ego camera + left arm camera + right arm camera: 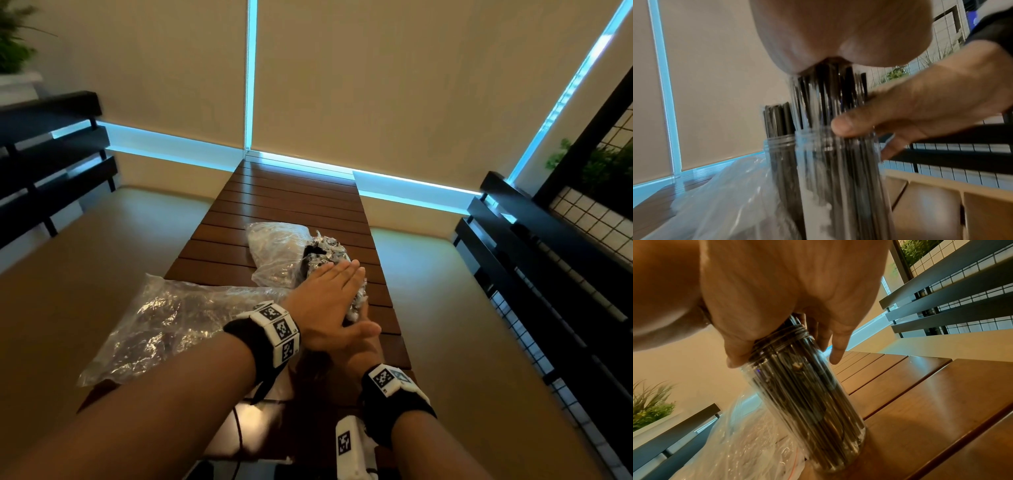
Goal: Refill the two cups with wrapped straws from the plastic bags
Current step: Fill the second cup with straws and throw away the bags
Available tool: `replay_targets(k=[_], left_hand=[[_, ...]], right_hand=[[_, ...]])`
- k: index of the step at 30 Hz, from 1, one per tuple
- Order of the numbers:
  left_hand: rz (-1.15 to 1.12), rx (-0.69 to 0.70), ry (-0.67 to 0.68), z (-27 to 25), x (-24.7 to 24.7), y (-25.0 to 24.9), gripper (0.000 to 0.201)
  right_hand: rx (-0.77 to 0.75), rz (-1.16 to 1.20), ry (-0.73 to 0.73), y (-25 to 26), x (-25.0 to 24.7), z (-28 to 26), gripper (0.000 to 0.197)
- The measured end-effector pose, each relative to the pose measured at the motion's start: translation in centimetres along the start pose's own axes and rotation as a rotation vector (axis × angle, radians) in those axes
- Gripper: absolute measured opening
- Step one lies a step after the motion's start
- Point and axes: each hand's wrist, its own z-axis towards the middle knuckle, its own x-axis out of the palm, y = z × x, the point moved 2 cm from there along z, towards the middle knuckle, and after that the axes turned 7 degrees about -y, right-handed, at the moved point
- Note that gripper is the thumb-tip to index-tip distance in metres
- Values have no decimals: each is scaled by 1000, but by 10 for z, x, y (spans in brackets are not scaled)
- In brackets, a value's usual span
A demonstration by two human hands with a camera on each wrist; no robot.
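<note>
Black wrapped straws (826, 100) packed upright in a clear plastic cup (807, 402) on the brown slatted wooden tabletop (291, 205) | left hand (329, 294) flat on the straw tops, fingers straight | right hand (789, 293) gripping the cup's rim | second cup (781, 146) just beside | crinkly clear plastic bags (164, 318) nearby

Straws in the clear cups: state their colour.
The straws are black, in clear shiny wrappers; the left wrist view shows this best.
</note>
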Motion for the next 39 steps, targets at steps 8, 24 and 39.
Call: replay_targets(k=[8,24,39], left_hand=[[54,65,-74,5,0,0,82],[-334,-38,-218,-10,-25,10,88],[-3,-1244,-101,-177,-11,216,56]], right_hand=[[-138,-298,63,14,-12,-5,55],[106,-203,72,9,-6,-14,86],[-655,-660,370,113,93,-51,17]])
